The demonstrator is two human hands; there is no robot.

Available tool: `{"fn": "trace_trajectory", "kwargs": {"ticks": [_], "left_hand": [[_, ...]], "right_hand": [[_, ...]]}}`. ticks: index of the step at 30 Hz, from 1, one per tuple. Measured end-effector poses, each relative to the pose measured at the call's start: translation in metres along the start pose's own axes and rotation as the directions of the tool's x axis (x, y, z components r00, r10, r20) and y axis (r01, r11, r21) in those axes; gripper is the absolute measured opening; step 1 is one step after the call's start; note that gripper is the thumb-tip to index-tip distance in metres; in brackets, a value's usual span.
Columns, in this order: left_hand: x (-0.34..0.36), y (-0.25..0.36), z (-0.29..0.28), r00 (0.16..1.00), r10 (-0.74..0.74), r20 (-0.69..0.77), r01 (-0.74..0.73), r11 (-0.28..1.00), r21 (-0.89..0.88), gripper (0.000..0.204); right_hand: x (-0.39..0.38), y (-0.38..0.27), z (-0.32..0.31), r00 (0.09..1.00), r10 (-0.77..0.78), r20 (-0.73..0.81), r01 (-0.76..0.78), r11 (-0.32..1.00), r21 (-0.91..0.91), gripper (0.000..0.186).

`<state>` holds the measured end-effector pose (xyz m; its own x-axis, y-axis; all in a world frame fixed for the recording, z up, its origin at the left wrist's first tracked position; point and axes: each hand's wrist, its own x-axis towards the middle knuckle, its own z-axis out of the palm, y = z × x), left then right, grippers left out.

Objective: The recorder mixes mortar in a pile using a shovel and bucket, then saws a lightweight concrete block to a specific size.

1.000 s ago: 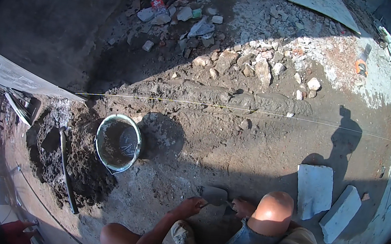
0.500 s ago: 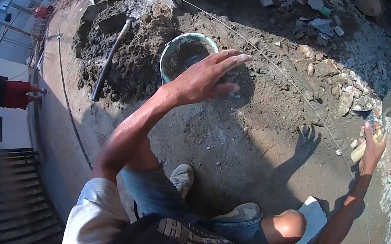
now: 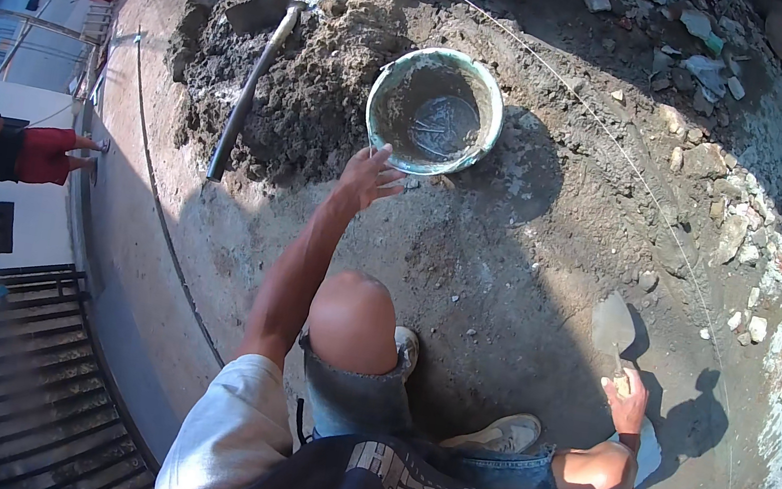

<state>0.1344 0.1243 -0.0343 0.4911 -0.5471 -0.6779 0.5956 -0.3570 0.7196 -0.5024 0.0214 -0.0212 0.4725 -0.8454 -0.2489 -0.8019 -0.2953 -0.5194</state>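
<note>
A pale green bucket (image 3: 380, 132) stands upright beside a heap of wet mortar. Grey mortar coats its inside, and the round bottom shows. My left hand (image 3: 367, 180) is at the bucket's near rim with fingers spread, holding nothing; whether a fingertip touches the rim I cannot tell. In my right hand (image 3: 627, 401), beside my right knee, is a trowel (image 3: 613, 325), its handle wrapped by my fingers. The grey blade points away from me, above the shaded ground.
A long-handled hoe (image 3: 255, 88) rests on the mortar heap (image 3: 307, 95). A taut string (image 3: 609, 136) crosses the ground diagonally. Broken rubble (image 3: 732, 230) lies along the right. Another person (image 3: 30, 155) stands at far left near a barred gate (image 3: 36, 384).
My right hand has brought the trowel leftward and closer to my body. My left hand has drawn back from over the bucket to its near rim. The whole view has shifted.
</note>
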Motion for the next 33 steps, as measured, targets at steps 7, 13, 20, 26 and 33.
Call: {"fn": "trace_trajectory", "kwargs": {"ticks": [7, 13, 20, 26, 33], "left_hand": [[-0.017, -0.010, -0.011, 1.000, -0.017, -0.003, 0.016, 0.967, -0.256, 0.019], [-0.083, -0.067, -0.034, 0.992, -0.115, -0.055, 0.073, 0.863, -0.499, 0.028], [-0.157, -0.039, -0.033, 0.940, -0.332, -0.071, 0.327, 0.942, -0.082, 0.071], [-0.388, -0.007, -0.140, 0.811, -0.555, -0.183, 0.584, 0.775, 0.241, 0.101], [-0.650, 0.028, -0.085, 0.454, -0.856, 0.249, 0.868, 0.488, 0.094, 0.079]], "right_hand": [[-0.049, 0.053, 0.067, 0.967, 0.236, 0.100, -0.240, 0.970, 0.028, 0.053], [-0.030, 0.034, 0.044, 0.979, 0.192, -0.060, -0.191, 0.981, 0.035, 0.060], [-0.059, 0.027, -0.019, 0.752, 0.528, 0.395, -0.660, 0.613, 0.435, 0.057], [-0.152, -0.085, -0.126, 0.464, 0.426, 0.776, -0.878, 0.103, 0.468, 0.071], [-0.109, -0.204, -0.155, 0.526, 0.528, 0.667, -0.804, 0.054, 0.592, 0.070]]}}
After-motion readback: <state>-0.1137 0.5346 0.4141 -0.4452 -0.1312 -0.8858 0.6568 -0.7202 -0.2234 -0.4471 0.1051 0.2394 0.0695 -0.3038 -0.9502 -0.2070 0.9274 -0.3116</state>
